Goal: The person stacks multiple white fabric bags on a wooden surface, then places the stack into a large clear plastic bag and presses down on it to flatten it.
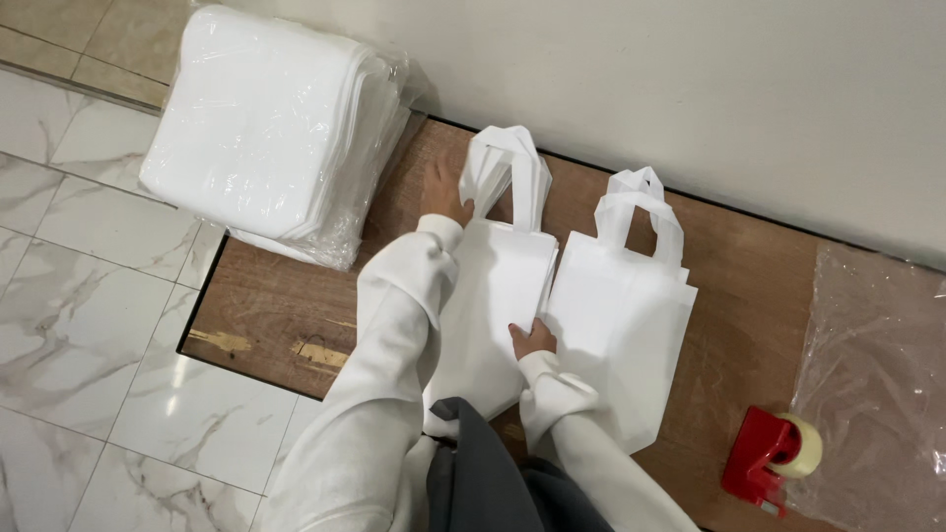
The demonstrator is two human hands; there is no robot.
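Note:
Two piles of white fabric tote bags lie side by side on a brown wooden board (286, 315). My left hand (445, 195) rests at the top of the left pile (498, 286), touching the bag handles (507, 163). At the lower inner edge of that same pile, between the two piles, my right hand (533, 340) presses down with bent fingers. The right pile (626, 315) has its looped handles (641, 202) pointing toward the wall. Both my arms wear white sleeves.
A thick stack of white bags wrapped in clear plastic (271, 128) sits at the upper left, partly on the marble tile floor (89, 325). A red tape dispenser (774, 458) and a crumpled clear plastic sheet (877, 374) lie at the right. A white wall (739, 89) borders the board.

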